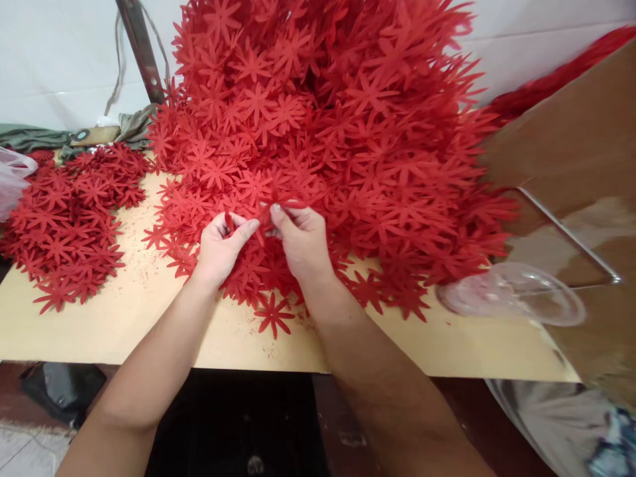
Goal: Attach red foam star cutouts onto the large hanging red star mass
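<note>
Hands at the foot of a heap of red flowers

The left hand (222, 245) and right hand (301, 238) together pinch one red flower (278, 201) at the edge of the big pile (328, 119) on the table (124, 318).

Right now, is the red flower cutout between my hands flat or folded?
Folded: the left hand and right hand pinch the red flower cutout, its petals bent upward.

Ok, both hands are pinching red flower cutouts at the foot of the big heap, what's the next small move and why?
Probably pull the hands gently apart. The left hand and right hand each pinch thin red flower-shaped cutouts that seem stuck together, right against the big red heap on the tan board.
</note>
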Available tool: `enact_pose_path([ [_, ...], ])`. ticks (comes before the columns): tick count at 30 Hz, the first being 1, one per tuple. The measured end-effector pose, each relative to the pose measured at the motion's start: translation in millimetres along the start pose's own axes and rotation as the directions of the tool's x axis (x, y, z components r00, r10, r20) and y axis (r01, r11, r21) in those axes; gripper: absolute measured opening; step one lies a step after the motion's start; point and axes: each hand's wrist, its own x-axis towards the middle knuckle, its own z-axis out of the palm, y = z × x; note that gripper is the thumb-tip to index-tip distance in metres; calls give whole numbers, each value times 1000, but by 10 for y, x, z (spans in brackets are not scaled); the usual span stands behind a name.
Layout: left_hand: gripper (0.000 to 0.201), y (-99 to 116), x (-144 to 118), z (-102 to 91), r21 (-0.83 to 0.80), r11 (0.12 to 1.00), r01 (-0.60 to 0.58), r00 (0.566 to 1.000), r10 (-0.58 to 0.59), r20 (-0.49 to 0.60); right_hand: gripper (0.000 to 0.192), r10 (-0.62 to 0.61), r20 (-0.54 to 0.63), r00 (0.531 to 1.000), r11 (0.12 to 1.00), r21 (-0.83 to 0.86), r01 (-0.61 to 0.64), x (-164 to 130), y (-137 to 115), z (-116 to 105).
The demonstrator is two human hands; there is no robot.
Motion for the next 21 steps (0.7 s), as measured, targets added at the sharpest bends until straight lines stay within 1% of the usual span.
enact_pose_path([
  [3,36,33,10,-15,15,999,-29,999,30,-19,28,23,-139,990,998,61,-15,108,-18,-103],
  [5,35,28,28,-33,3,1000,-29,998,29,-60,27,18,-185,983,997,81,-3,138,-44,-133],
  [7,34,6,50,-54,-1,1000,-28,995,27,-91,27,-9,-166,986,998,60,19,119,-64,-115],
  [9,30,-18,69,-73,9,999,-39,994,39,-104,28,-31,-113,993,999,22,34,72,-69,-68],
  [12,23,-37,90,-92,58,995,-75,990,82,-113,34,-34,-31,999,999,-30,33,20,-57,-17],
  [14,22,-38,100,-103,101,990,-95,985,108,-134,39,-41,-26,999,998,-56,39,18,-47,-17],
  [17,22,-31,108,-127,138,983,-120,976,142,-166,45,-47,-54,997,996,-74,43,26,-42,-34],
  [19,22,-23,105,-140,148,976,-156,970,180,-165,45,-52,-19,998,995,-88,50,15,-50,-31],
  [21,23,-13,90,-140,145,974,-173,973,192,-125,42,-61,53,997,993,-101,66,-13,-64,-9],
])
